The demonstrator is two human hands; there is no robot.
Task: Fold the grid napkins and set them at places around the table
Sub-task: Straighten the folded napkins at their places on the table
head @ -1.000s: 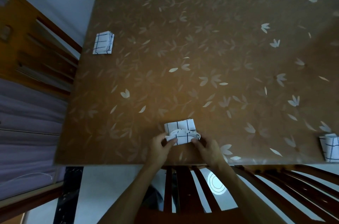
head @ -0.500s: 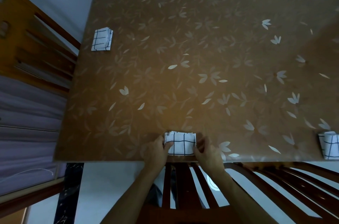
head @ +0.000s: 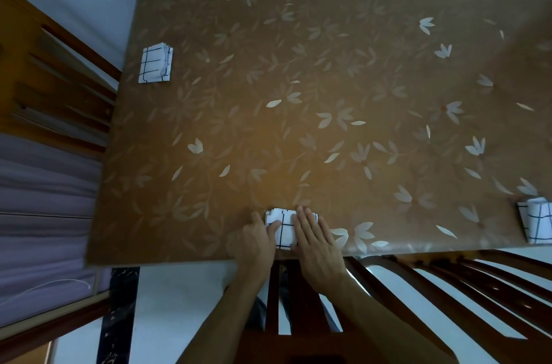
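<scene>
Since half a second earlier, your right hand (head: 316,241) had slid from the right edge of the folded grid napkin (head: 283,233) onto its top, where it lay flat, straight fingers pressing down. Your left hand (head: 257,241) gripped the cloth's left edge, thumb on top. It sat at the near edge of the table (head: 298,80), just beyond a chair back (head: 418,289). A left-side napkin (head: 155,65) and a right-side napkin (head: 537,225) lay well apart at the table's two sides.
</scene>
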